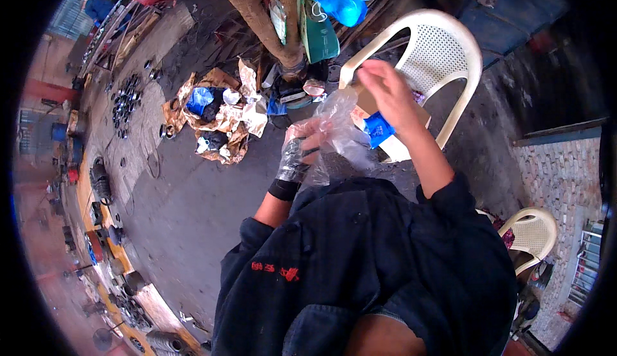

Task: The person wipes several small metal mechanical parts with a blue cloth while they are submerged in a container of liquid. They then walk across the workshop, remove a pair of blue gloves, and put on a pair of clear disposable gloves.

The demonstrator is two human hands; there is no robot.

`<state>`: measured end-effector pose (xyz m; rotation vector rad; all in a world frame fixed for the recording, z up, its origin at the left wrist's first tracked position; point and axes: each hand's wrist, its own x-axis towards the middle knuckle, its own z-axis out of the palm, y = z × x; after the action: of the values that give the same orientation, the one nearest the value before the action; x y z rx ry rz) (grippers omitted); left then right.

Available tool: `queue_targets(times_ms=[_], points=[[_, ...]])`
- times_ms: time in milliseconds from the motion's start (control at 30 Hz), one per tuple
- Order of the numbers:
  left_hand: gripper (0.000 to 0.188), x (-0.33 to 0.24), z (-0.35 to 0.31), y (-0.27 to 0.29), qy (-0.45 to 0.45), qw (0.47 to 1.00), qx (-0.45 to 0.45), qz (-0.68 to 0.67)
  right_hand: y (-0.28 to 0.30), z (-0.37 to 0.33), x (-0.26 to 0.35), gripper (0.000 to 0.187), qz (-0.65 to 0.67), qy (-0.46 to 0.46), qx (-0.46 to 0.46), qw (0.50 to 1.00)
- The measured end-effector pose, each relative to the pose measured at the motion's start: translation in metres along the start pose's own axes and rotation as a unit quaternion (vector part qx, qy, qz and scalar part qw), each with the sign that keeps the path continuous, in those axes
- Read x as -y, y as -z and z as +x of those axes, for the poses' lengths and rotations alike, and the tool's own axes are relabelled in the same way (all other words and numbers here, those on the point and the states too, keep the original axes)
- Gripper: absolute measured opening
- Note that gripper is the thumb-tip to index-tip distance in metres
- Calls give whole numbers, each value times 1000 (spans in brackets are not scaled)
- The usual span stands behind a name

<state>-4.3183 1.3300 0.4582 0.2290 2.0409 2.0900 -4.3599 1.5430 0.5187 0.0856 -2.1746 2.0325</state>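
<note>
My left hand (302, 145) is in front of my body, with clear plastic wrapped about its palm and a black band (283, 190) at the wrist. Its fingers grip a crumpled clear plastic bag (346, 127), which partly veils the fingertips. My right hand (391, 95) is raised beyond the bag, its fingers stretched out and nothing seen in them. Below that hand, a cardboard box (419, 113) rests on the seat of a cream plastic chair (477, 54). A small blue packet (378, 129) lies at the box, partly behind the bag.
Ahead stands a tree trunk (290, 47), with a green bag (320, 37) and a blue plastic bag (340, 2) hanging by it. An opened paper sack of rubbish (222, 121) lies on the floor. Dark round parts (126, 102) lie at left; another chair (540, 230) stands right.
</note>
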Motion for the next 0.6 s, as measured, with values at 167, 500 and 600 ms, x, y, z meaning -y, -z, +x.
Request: queue_targets(times_ms=[167,500,600], points=[[24,22,3,16,-34,981,-40,189,6,-31,17,35,38,-288,82,953],[42,21,-7,-25,-127,964,13,235,-12,-44,-53,20,-12,-291,-35,956],[60,22,-5,-22,127,989,-36,-65,0,-48,-68,18,-233,-82,-68,967]])
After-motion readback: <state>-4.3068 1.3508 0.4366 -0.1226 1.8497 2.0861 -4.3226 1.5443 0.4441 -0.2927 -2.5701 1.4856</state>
